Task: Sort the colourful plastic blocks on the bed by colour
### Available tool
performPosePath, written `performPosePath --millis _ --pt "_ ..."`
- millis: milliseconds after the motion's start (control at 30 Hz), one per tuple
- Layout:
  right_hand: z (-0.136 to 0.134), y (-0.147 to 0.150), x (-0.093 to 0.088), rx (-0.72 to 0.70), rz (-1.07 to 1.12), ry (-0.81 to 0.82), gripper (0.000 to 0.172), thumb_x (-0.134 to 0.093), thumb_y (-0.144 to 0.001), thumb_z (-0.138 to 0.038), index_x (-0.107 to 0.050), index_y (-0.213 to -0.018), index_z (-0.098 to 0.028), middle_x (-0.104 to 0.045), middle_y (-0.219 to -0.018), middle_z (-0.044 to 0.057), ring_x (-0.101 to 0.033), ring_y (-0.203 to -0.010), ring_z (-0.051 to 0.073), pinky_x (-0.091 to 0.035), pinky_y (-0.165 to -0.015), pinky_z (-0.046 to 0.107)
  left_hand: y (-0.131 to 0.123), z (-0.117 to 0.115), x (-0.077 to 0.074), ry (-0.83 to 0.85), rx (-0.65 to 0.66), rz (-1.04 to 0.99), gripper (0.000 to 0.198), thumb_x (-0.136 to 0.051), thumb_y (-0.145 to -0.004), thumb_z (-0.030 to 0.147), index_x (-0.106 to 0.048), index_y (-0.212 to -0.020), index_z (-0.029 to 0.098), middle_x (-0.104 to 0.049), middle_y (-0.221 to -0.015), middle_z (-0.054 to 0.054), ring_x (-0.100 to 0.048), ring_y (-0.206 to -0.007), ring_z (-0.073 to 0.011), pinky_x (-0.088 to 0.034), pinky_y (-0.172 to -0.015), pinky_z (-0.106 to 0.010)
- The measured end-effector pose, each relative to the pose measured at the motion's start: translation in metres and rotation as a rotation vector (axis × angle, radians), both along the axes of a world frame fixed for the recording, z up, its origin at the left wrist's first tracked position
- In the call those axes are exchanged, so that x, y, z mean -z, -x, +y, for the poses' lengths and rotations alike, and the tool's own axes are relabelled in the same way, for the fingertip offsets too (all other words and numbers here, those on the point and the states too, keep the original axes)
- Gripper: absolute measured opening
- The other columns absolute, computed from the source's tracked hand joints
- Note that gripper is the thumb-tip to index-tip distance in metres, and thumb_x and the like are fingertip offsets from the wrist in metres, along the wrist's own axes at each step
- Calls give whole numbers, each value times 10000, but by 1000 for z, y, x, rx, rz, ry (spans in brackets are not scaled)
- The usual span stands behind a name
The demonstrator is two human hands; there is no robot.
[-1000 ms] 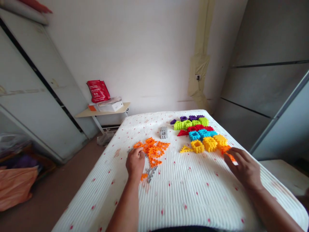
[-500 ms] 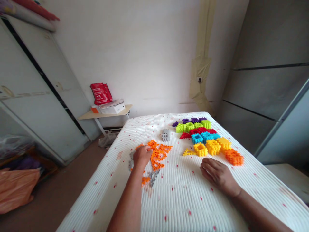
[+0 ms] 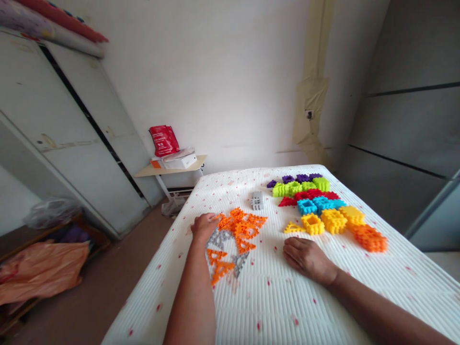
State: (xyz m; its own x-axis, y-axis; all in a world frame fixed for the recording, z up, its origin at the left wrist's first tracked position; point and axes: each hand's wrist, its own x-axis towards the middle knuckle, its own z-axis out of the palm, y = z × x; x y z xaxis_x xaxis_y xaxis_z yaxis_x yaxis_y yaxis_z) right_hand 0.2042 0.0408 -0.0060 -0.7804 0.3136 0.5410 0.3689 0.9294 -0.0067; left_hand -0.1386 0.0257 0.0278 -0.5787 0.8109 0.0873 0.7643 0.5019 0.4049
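Bed: the white quilted bed (image 3: pixel 273 297) fills your view; its left edge drops to the floor just beside your left arm.
Sorted blocks: rows of coloured blocks (image 3: pixel 323 211) lie far right, well apart from the pile.
Orange pile: the loose orange pieces (image 3: pixel 242 227) spread left to right, just right of your left hand.
Left hand: your left hand (image 3: pixel 203 226) is curled at the pile's left edge, the nearer hand; what it grips I cannot tell.
Right hand: your right hand (image 3: pixel 307 258) lies flat, holding nothing, on bare cover.
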Motion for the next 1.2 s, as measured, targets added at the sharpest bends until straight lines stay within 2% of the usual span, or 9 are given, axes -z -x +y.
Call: performPosePath --millis 100,233,533,700,800,933,1033,1200 --pt "2 4 2 8 -6 19 320 -324 -946 -187 -533 -704 -173 -560 -708 40 -502 -635 123 -372 -609 249 -3 2 6 66 42 19 439 -582 -677 514 -667 -1048 295 -651 -1163 -52 -507 -1156 -312 -386 -926 -463" --pt "3 4 3 22 -22 30 327 -324 -949 -198 -522 -690 -174 -538 -682 30 -481 -613 119 -345 -595 248 -4 5 11 112 57 38 476 -598 -644 499 -653 -1069 291 -614 -1201 -80 -490 -1160 -334 -384 -910 -486" --pt "3 5 3 46 -34 47 327 -322 -947 -199 -521 -689 -172 -527 -674 23 -477 -605 115 -332 -586 248 -2 3 15 52 62 42 407 -567 -707 435 -633 -1084 298 -635 -1154 -56 -524 -1117 -289 -391 -912 -454" --pt "3 4 4 55 -40 55 334 -316 -950 -202 -521 -688 -173 -527 -674 24 -478 -610 118 -334 -586 246 -7 0 10 -74 79 69 501 -571 -721 292 -552 -1221 276 -592 -1218 -56 -502 -1158 -253 -400 -949 -382" --pt "2 4 4 53 -32 61 332 -323 -953 -210 -517 -686 -170 -524 -673 22 -475 -607 112 -327 -587 239 -16 0 6 -240 141 86 535 -569 -717 216 -528 -1248 265 -571 -1235 -39 -493 -1163 -218 -394 -985 -329" --pt "2 5 3 62 -15 72 335 -329 -953 -211 -506 -672 -168 -515 -665 17 -462 -593 104 -312 -581 235 -34 0 2 -466 243 88 581 -584 -689 167 -517 -1261 241 -578 -1200 -47 -504 -1132 -215 -384 -1017 -327" --pt "2 5 2 61 -8 76 333 -331 -952 -213 -509 -674 -166 -513 -666 16 -457 -593 102 -305 -578 235 -52 -3 -3 -543 298 101 598 -584 -697 170 -492 -1285 226 -579 -1201 -55 -496 -1142 -217 -373 -1027 -331" --pt "3 5 4 73 -5 86 334 -325 -943 -213 -521 -677 -168 -517 -668 21 -457 -596 111 -310 -574 244 -86 -20 -10 -583 338 137 570 -582 -746 215 -467 -1304 239 -570 -1246 -59 -490 -1165 -225 -346 -1043 -353"
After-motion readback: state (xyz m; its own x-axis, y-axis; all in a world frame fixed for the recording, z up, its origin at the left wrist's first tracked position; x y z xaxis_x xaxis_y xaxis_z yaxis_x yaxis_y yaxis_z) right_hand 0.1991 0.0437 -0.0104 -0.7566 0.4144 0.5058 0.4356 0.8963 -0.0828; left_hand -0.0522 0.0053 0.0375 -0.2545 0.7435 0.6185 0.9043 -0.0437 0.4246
